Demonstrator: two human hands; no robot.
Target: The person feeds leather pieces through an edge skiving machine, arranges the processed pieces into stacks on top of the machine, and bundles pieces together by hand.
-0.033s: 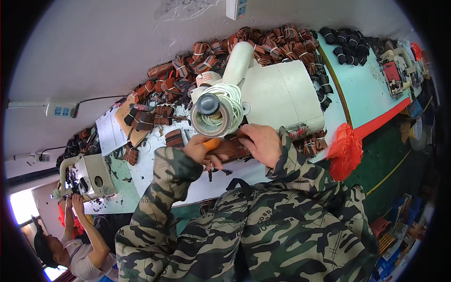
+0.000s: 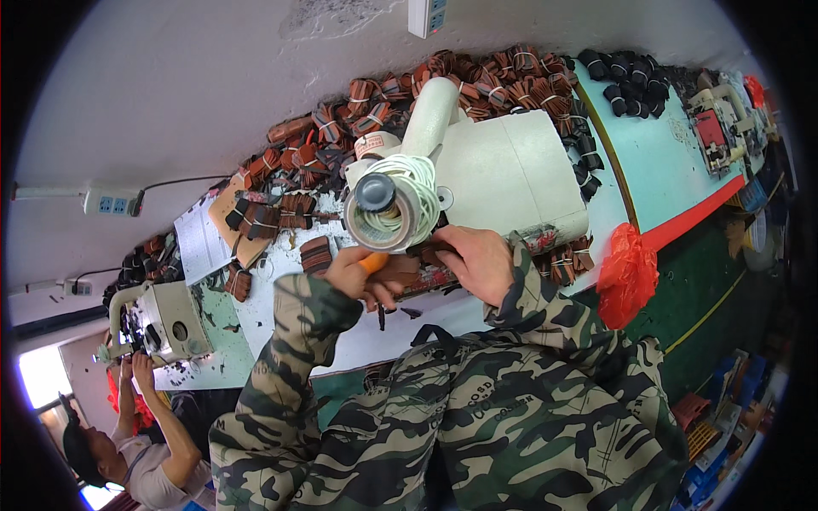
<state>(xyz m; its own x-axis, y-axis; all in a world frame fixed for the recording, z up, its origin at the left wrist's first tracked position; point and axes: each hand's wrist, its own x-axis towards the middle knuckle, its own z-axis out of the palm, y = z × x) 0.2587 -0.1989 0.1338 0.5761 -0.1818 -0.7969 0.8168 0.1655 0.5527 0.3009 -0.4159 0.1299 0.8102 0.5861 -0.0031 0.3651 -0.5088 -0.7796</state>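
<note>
My left hand (image 2: 348, 274) is closed around an orange handle (image 2: 373, 262); the rest of that tool is hidden. Its lower fingers lie beside flat brown strips (image 2: 399, 270), which look like leather. Close by on the right, my right hand (image 2: 477, 262) has bent fingers, thumb and fingertips together at the edge of the strips; what they pinch is hidden. Both hands are at the front of a cream machine (image 2: 503, 170). On its near end sits a ring-shaped holder with a coil of white cord (image 2: 417, 183) and a dark round knob (image 2: 376, 192).
Bundles of brown strips (image 2: 362, 92) are heaped along the wall, with black bundles (image 2: 626, 81) farther right. A red plastic bag (image 2: 626, 277) hangs at the table's right edge. At left, another person (image 2: 145, 456) works at a second machine (image 2: 170, 319).
My left hand has shifted slightly left, and the orange handle with it. My right hand stays almost in the same place.
</note>
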